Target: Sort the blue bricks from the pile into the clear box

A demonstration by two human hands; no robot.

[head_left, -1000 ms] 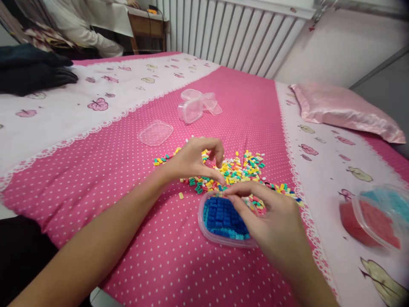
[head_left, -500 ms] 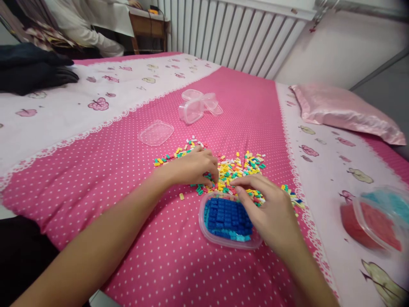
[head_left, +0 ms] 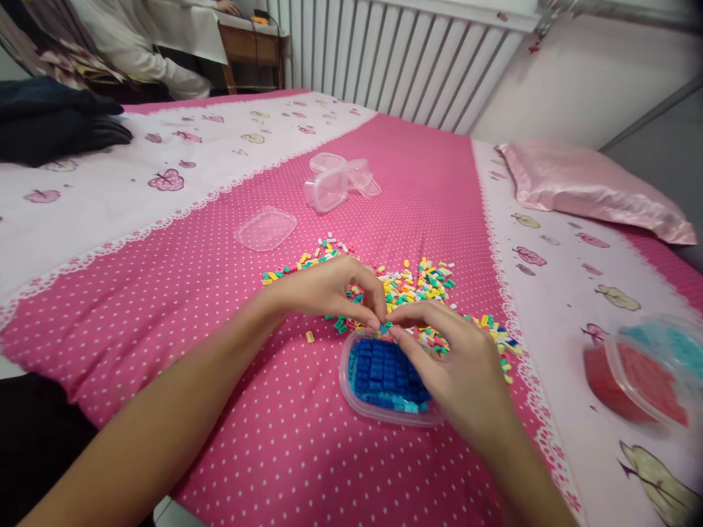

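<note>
Thumb and fingers of my left hand (head_left: 346, 289) are pinched together at a small teal building brick (head_left: 385, 327). My right hand (head_left: 447, 337) meets it from the other side, thumb and forefinger closed on the same brick. Just below the fingertips sits a clear plastic tub (head_left: 351, 399), packed with rows of dark blue bricks (head_left: 384, 369) and some lighter blue ones along its edge. My right hand hides the tub's right side. Loose bricks (head_left: 409, 285) in yellow, green, white and red lie in a spread pile behind and beneath both hands.
Beyond the pile lie a clear lid (head_left: 266, 228) and several clear containers (head_left: 332, 183). Tubs of red bricks (head_left: 637, 380) and turquoise bricks (head_left: 667, 344) stand at right. A pink pillow (head_left: 593, 190), dark clothing (head_left: 55, 121) and a person in white (head_left: 132, 51) are farther off.
My left hand has moved right and down from the pile. Its fingertips now meet those of my right hand, with a small teal brick between them above the tub.
</note>
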